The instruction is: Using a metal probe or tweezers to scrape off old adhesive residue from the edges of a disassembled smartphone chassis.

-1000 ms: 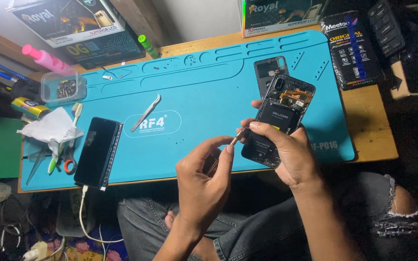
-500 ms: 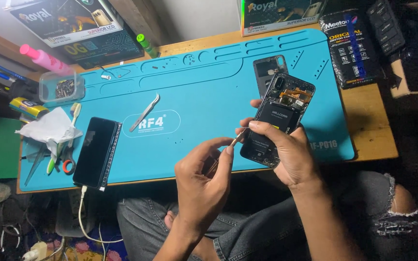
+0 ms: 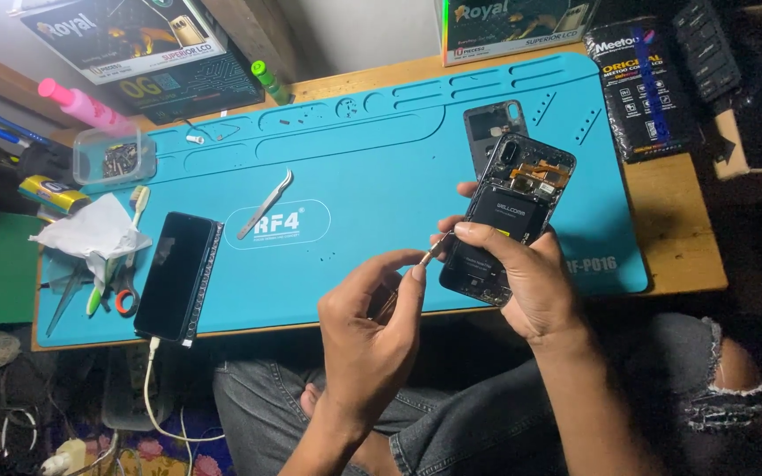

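My right hand (image 3: pixel 522 278) grips an opened black phone (image 3: pixel 511 211) with its back cover off, so the battery and a copper flex show. It is held tilted above the right part of the blue repair mat (image 3: pixel 372 141). My left hand (image 3: pixel 372 330) pinches a thin metal tool (image 3: pixel 427 259) whose tip touches the phone's left edge. The removed black back cover (image 3: pixel 489 125) lies on the mat just beyond the phone.
Metal tweezers (image 3: pixel 265 204) lie mid-mat. A second black phone (image 3: pixel 175 275) with a white cable rests at the mat's left, beside scissors (image 3: pixel 122 295), a toothbrush and crumpled tissue (image 3: pixel 92 234). A clear parts box (image 3: pixel 115 157), pink bottle, green bottle and product boxes line the back edge.
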